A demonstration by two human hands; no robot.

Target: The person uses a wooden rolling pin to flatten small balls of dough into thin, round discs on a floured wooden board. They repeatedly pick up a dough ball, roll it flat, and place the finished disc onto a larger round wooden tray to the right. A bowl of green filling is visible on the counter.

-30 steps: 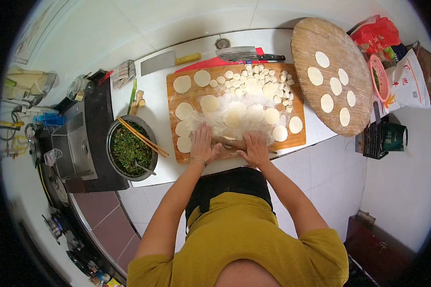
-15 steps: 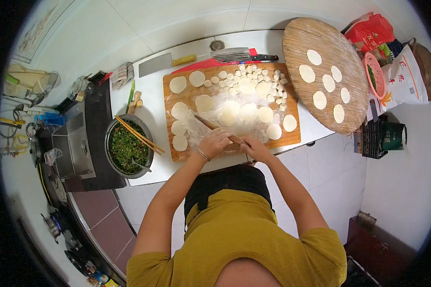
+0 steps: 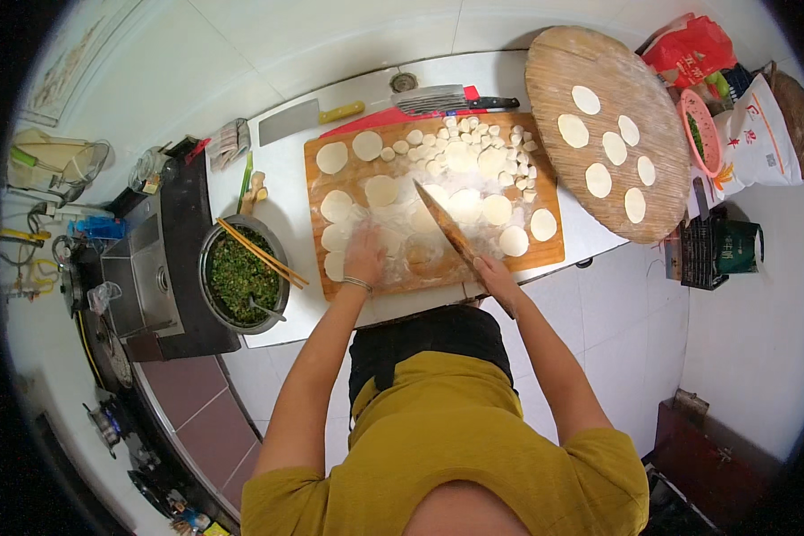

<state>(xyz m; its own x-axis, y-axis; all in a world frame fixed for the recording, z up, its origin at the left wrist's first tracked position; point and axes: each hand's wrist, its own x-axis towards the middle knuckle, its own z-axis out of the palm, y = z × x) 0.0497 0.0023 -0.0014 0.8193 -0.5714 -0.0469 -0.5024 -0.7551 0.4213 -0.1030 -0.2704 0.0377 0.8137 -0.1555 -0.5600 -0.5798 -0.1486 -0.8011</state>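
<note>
The white counter (image 3: 286,170) runs across the room, and on it lies the floured wooden board (image 3: 552,250), crowded with flat dough rounds (image 3: 498,210) and a cluster of small uncut lumps (image 3: 487,136) at its far edge. A moment ago both palms pressed together at the board's near edge; now they have parted. The right hand (image 3: 494,272) is closed around the near end of a wooden rolling pin (image 3: 447,228), which has swung up to slant across the board, its far tip pointing away from the person. The left hand (image 3: 364,257) lies flat and spread on the flour, fingers loose, gripping nothing, just beside a dough piece (image 3: 424,255) at the near edge. By my reckoning, one stroke is finished and the pin is being reset.

To the right, a large round wooden tray (image 3: 545,71) carries six finished wrappers (image 3: 598,179). To the left, a metal bowl of chopped green filling (image 3: 241,277) has chopsticks (image 3: 261,253) laid across it.

At the far right corner, a red plastic bag (image 3: 692,49) slumps beside a white sack with red print (image 3: 759,138); below them stands a dark green packet (image 3: 740,246).
</note>
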